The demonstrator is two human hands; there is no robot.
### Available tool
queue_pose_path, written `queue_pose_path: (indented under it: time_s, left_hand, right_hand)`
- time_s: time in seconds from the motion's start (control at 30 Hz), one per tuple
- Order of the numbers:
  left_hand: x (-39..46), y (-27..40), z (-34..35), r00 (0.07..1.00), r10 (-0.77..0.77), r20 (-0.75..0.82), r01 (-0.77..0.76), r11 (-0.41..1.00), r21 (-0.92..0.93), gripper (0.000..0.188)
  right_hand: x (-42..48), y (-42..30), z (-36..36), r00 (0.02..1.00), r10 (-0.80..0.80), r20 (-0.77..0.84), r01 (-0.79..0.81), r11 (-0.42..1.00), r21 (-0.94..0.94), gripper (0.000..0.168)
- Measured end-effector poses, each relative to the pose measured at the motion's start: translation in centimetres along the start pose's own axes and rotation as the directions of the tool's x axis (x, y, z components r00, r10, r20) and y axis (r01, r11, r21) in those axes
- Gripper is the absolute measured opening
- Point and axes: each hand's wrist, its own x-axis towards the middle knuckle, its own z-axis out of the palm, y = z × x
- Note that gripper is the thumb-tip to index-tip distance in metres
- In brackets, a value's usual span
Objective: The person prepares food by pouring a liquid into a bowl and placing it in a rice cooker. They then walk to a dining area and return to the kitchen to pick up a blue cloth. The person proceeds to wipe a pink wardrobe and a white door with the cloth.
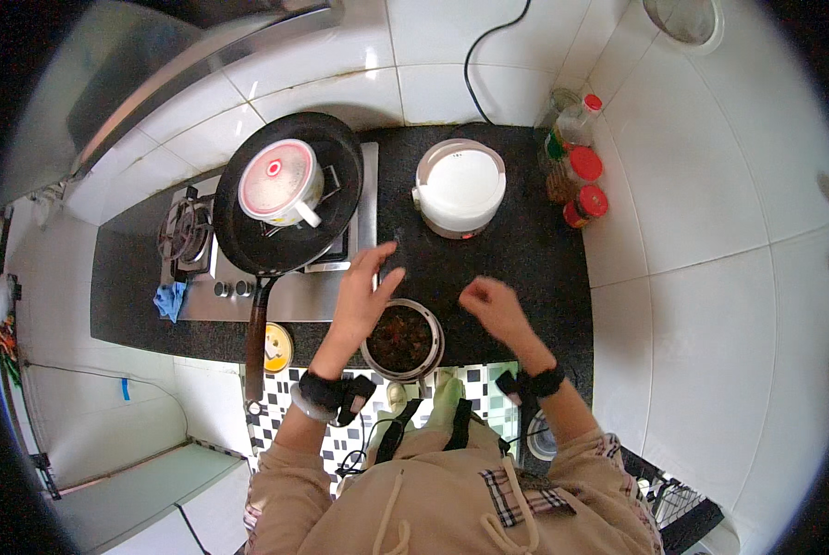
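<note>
My left hand (366, 291) hangs over the counter with fingers and thumb apart and nothing visible between them. Below its wrist, a round metal-rimmed pot (437, 326) holds dark reddish-brown contents and stands at the front edge of the counter. To the right of the pot, my right hand (496, 309) is curled closed, slightly blurred; I see no object in it. Beyond both hands sits a white electric cooker (461, 182) with its lid down. A large black frying pan (237, 232) rests on the hob, and a white lidded bowl with a handle (280, 182) stands inside it.
The pan's wooden handle (256, 347) juts past the counter's front edge, above a yellow-topped round container (277, 348). A blue cloth (169, 300) lies by the left burner (187, 232). Red-lidded jars (586, 201) and a bottle (581, 125) line the right wall. A black cable (470, 59) runs behind.
</note>
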Motion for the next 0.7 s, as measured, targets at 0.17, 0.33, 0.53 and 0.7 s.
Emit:
queue_pose_path:
  time_s: [0.17, 0.33, 0.53, 0.7]
  left_hand:
    - [-8.2, -3.0, -2.6, 0.989, -0.131, -0.071, 0.14, 0.981, 0.132, 0.016]
    - [-14.6, -7.5, -2.6, 0.96, -0.27, 0.074, 0.272, 0.962, -0.018, 0.019]
    - [-17.0, -8.3, 0.4, 0.746, -0.478, 0.463, 0.656, 0.648, -0.388, 0.032]
    - [-16.8, -7.3, 1.2, 0.758, -0.467, 0.456, 0.652, 0.576, -0.494, 0.035]
  right_hand:
    - [-4.5, 1.6, 5.6, 0.988, 0.155, -0.004, -0.155, 0.988, 0.017, 0.025]
    - [-9.2, 1.1, 9.3, 0.944, 0.33, 0.012, -0.327, 0.931, 0.161, 0.023]
    - [-12.1, -1.6, 12.3, 0.925, 0.381, 0.0, -0.354, 0.86, 0.367, 0.018]
    - [-12.0, 0.0, 13.9, 0.927, 0.365, -0.086, -0.276, 0.819, 0.504, 0.013]
